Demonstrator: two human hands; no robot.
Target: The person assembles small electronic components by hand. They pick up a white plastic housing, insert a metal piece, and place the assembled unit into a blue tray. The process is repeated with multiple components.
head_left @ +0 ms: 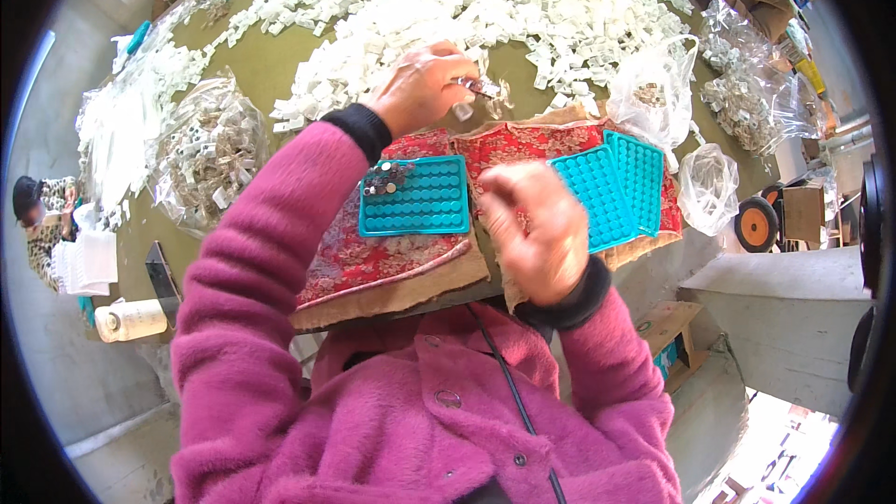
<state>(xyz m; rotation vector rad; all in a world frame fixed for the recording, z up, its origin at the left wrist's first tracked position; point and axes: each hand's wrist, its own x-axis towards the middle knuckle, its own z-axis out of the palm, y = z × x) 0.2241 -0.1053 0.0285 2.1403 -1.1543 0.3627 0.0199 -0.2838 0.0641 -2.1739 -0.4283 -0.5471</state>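
Observation:
Out over the near edge of the white heap, my left hand (425, 84) has its fingers closed on a small shiny piece (478, 87), part dark and part clear; its exact kind I cannot make out. My right hand (537, 229) is smeared by motion above the red cloth, between the teal trays. Left of it lies a teal tray (425, 215) with rows of pockets. Several dark little pieces with pale round ends (385, 181) rest at its upper left. Two more teal trays, one (590, 196) overlapping another (639, 177), lie just right of my right hand.
A red patterned cloth (355, 271) covers the table's near edge. Small white plastic pieces (429, 0) form a large heap beyond. Filled clear bags stand left (210, 149) and right (653, 93). A white roll (131, 320) lies far left. Other people sit around the table.

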